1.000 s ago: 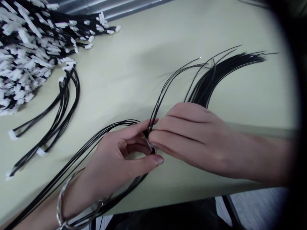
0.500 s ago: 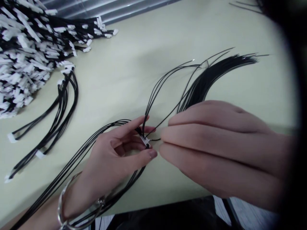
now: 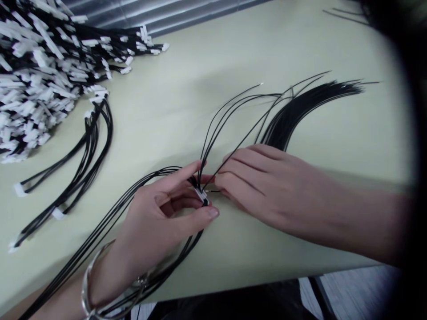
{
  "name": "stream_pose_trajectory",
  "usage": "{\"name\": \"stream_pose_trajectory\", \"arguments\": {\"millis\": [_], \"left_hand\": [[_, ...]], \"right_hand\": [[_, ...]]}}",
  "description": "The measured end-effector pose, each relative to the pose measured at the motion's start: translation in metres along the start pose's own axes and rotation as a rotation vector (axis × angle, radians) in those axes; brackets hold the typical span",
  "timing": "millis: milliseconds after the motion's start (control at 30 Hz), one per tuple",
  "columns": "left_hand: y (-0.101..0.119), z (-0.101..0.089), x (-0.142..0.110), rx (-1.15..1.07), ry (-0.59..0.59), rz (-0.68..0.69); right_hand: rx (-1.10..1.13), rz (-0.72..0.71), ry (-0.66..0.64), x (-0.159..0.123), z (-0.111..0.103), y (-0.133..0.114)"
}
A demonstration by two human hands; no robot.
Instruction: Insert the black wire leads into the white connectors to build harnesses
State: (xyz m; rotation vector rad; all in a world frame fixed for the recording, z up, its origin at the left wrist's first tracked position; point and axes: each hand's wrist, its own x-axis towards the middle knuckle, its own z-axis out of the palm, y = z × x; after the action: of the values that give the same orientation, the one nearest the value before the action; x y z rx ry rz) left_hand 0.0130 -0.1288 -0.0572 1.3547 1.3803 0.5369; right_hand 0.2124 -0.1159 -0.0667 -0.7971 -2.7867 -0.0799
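My left hand (image 3: 167,200) is closed around a small white connector (image 3: 200,194), with thumb and fingers on its sides. Several thin black wires (image 3: 216,122) rise from the connector and arc to the right. More black wires (image 3: 110,213) run from it back over my left forearm. Just right of the connector, my right hand (image 3: 267,182) pinches a black wire (image 3: 215,191), whose bare metal tip points at the connector's face. Whether that tip touches the connector I cannot tell. My right fingertips are partly hidden behind the hand.
A large pile of black cables with white connectors (image 3: 40,89) fills the far left. Nearer lie a few finished-looking cables (image 3: 78,164). A bundle of loose black wires (image 3: 300,106) lies beyond my right hand. A grey slatted surface (image 3: 160,15) borders the pale table (image 3: 207,53) at the back.
My right hand has turned and drawn in toward the connector, its fingers bending. The wire tip stays close by the connector. My left hand has hardly moved.
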Motion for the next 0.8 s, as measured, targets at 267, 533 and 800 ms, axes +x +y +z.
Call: {"name": "stream_pose_trajectory", "arguments": {"millis": [267, 533, 800], "left_hand": [[-0.0012, -0.0035, -0.0003, -0.041, -0.103, -0.004], [-0.0038, -0.006, -0.0022, -0.028, -0.161, 0.024], [-0.0021, -0.0048, -0.002, -0.013, -0.169, 0.033]], "right_hand": [[0.339, 0.094, 0.051, -0.0016, -0.0062, 0.0001], [0.331, 0.066, 0.056, -0.0028, -0.0037, 0.0016], [0.35, 0.053, 0.065, -0.0032, -0.0062, 0.0019]]}}
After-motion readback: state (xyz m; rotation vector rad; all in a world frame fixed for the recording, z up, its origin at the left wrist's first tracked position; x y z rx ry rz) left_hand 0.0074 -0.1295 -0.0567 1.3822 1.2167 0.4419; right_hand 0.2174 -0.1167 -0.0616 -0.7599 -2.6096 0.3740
